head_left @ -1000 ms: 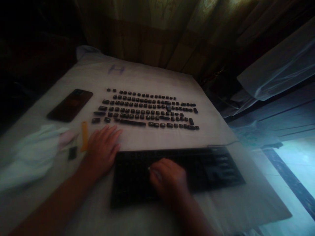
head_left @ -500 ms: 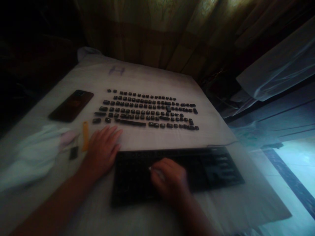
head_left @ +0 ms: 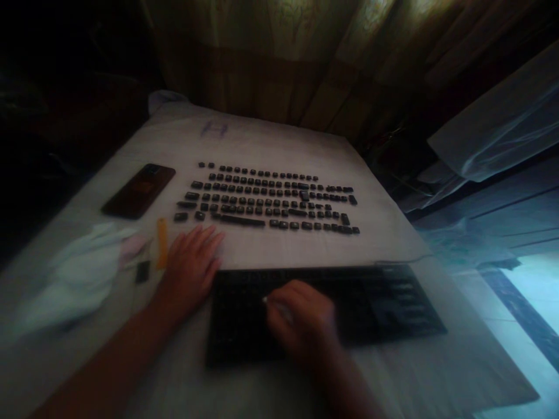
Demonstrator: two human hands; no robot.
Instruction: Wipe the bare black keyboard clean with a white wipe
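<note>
Flat black rectangular keyboard [head_left: 364, 308] sits on the pale-cloth-covered bench [head_left: 279, 137], long axis running left-right. Right hand [head_left: 301, 311] is the nearer to its middle: directly over it, fingers curled, pinching a slim white-tipped object [head_left: 265, 300], tip over the keyboard's left half. Too dark to tell if the tip touches. Left hand [head_left: 191, 265] rests palm down just off the keyboard's far-left corner, fingers extended, slightly spread, nothing seen in it. Beyond the keyboard: rows of loose black plastic keycaps [head_left: 259, 202], roughly parallel to its long edge.
</note>
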